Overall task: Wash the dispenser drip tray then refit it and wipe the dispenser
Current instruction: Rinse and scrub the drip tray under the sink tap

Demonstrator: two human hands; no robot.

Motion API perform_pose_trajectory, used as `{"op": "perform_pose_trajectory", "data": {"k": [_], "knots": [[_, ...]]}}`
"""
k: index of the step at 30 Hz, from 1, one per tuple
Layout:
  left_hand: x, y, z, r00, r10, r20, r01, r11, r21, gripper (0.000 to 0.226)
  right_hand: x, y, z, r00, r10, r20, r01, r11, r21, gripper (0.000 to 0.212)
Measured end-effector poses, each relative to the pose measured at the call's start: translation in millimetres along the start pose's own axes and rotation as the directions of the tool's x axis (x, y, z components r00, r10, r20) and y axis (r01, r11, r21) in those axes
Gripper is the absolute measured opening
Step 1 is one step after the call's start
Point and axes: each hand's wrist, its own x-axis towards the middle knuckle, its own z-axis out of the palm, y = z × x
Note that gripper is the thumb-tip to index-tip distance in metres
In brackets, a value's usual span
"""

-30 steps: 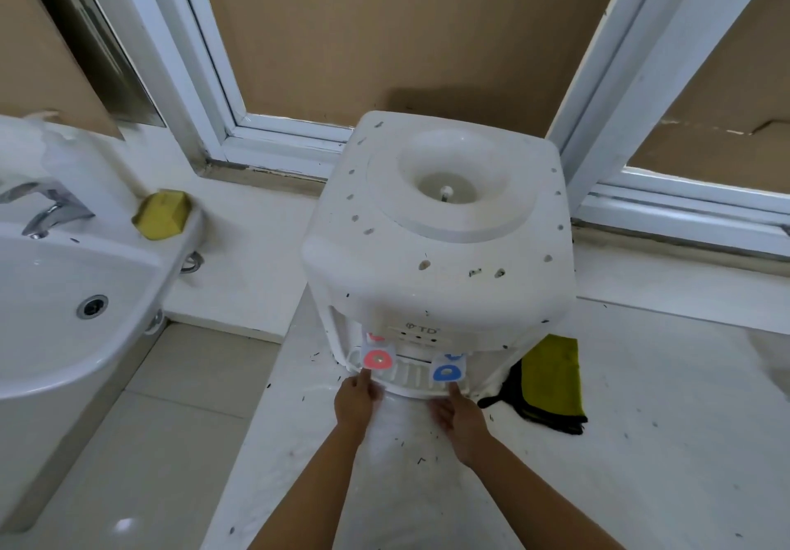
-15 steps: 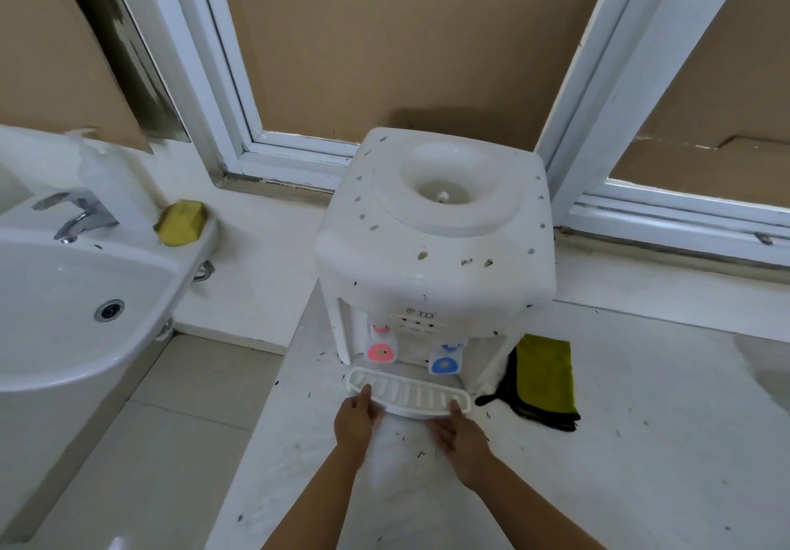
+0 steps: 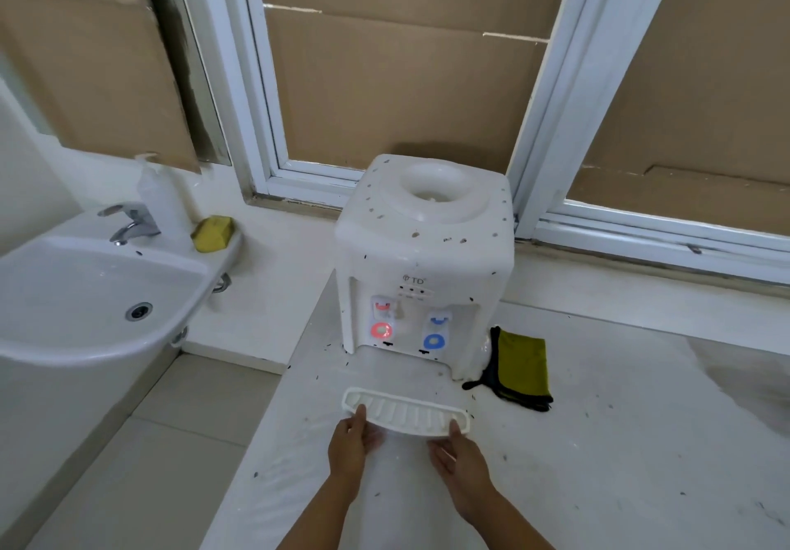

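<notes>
The tray (image 3: 404, 415) is out of the dispenser (image 3: 423, 258) and sits in the air just in front of it, above the bench (image 3: 598, 442). The left hand (image 3: 351, 447) holds the tray's left end, thumb on top. The right hand (image 3: 464, 459) holds the right end the same way. Both hands are closed on the tray.

The step looks like carrying the tray to the sink (image 3: 85, 293) on the left to wash it. To do this well, the person should keep the tray flat, since there may be old water in it that could spill on the bench or the floor. Two hands, one at each end, is a good hold for that. The tray is thin and light, so a soft grip is enough.

The tap (image 3: 130, 224) and the yellow sponge (image 3: 213, 228) wait by the sink. One hand will have to let go to turn the tap on, so the tray is best set down in the sink first. The cloth (image 3: 521, 367) beside the dispenser can stay there for the wiping later.
</notes>
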Motion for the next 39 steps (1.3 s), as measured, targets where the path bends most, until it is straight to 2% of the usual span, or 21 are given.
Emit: {"op": "perform_pose_trajectory", "data": {"k": [5,11,19,28,39], "knots": [[-48,-10,-31,1.0,0.027,0.005,-0.026,0.995,-0.096,0.042,-42,27,-10,0.999,-0.021,0.031,0.021,1.0,-0.006,0.039],[-106,-25,-98,0.999,0.044,-0.021,-0.046,0.992,-0.118,0.043,-98,78,-9,0.996,-0.018,0.084,0.02,1.0,-0.013,0.044],[-163,-24,-205,0.991,0.065,-0.121,-0.091,0.971,-0.22,0.033,-175,142,40,0.984,-0.001,0.179,0.008,0.999,-0.036,0.049],[-157,17,-333,0.98,0.104,-0.17,-0.146,0.955,-0.259,0.036,-211,200,153,0.968,-0.032,0.249,0.049,0.997,-0.063,0.044],[-71,95,-507,0.98,0.124,-0.153,-0.154,0.966,-0.207,0.038,-218,285,347,0.968,-0.094,0.232,0.112,0.992,-0.063,0.044]]}}
